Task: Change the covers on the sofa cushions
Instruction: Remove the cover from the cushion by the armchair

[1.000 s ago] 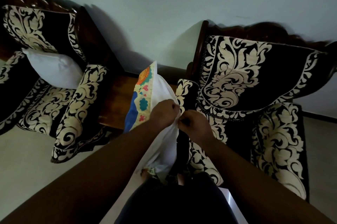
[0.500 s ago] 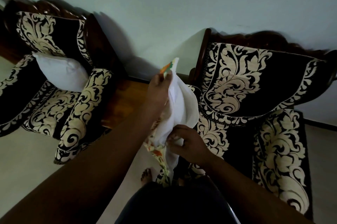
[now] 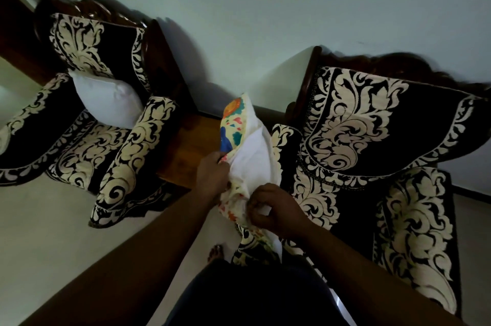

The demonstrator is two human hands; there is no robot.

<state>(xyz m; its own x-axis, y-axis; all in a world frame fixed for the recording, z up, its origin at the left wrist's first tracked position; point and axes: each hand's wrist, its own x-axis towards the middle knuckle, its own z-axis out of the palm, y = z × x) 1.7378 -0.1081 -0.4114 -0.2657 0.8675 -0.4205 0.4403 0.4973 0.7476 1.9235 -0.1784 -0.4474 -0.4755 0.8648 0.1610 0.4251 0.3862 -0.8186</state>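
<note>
I hold a white cushion (image 3: pixel 255 155) upright in front of me, partly inside a colourful patterned cover (image 3: pixel 233 124). My left hand (image 3: pixel 212 174) grips the cover's edge on the cushion's left side. My right hand (image 3: pixel 273 209) pinches the white fabric and cover lower down, near the opening. The cover is bunched below my hands. A second bare white cushion (image 3: pixel 106 102) leans on the seat of the left armchair (image 3: pixel 79 44).
A black and cream patterned armchair (image 3: pixel 372 124) stands to the right, close to the cushion. A wooden side table (image 3: pixel 191 145) sits between the two chairs against the pale wall. Pale floor lies at the lower left, with my bare foot (image 3: pixel 216 251) below.
My left hand has dropped from the cushion's top corner to its left side. The patterned cover now shows over the top of the cushion. My right hand stays low on the fabric.
</note>
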